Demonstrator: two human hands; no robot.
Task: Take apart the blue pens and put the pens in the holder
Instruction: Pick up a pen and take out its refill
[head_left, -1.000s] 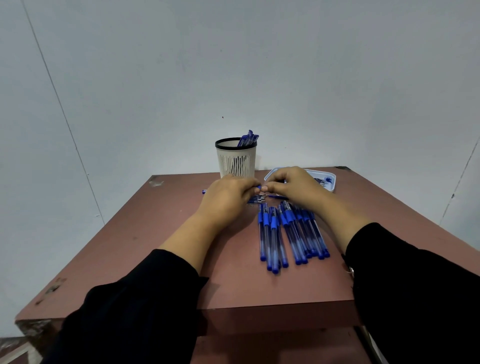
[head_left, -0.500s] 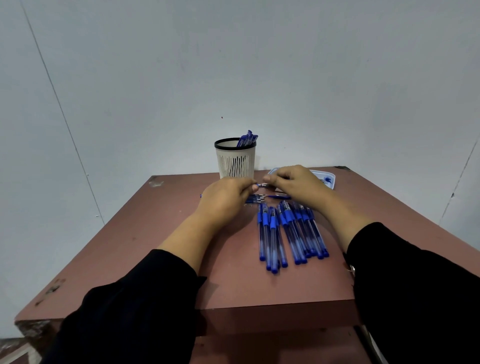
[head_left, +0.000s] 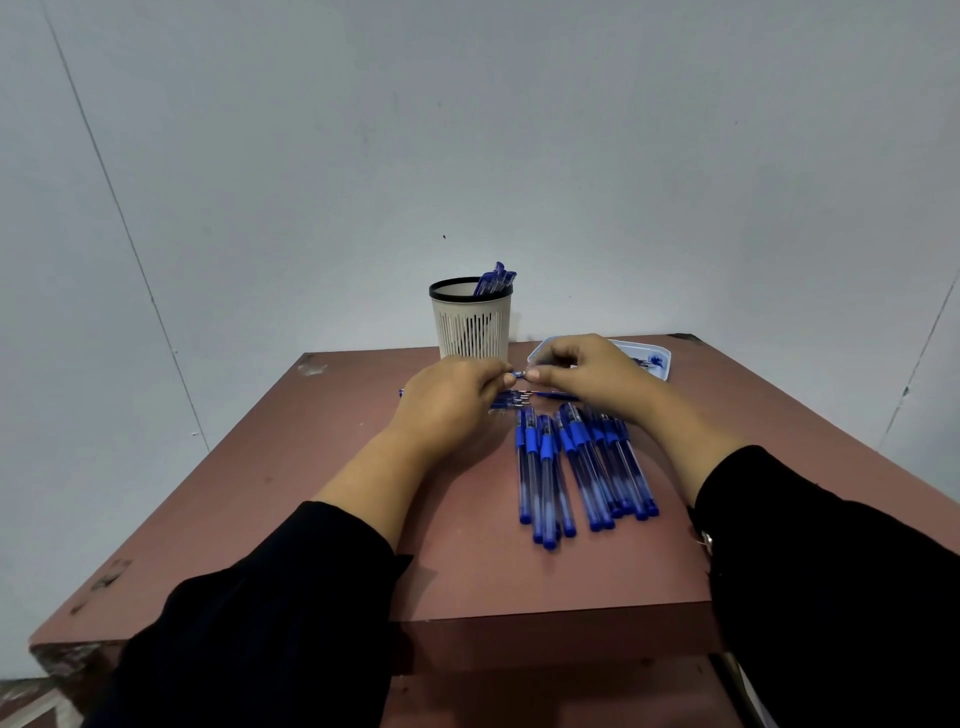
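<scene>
Above the table (head_left: 467, 582), pen (head_left: 519, 374) lying left-right, left hand (head_left: 447, 405) and right hand (head_left: 592, 376) pinching its ends

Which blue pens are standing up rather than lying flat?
The blue pens in the white slotted holder; the others lie on the brown table.
</scene>
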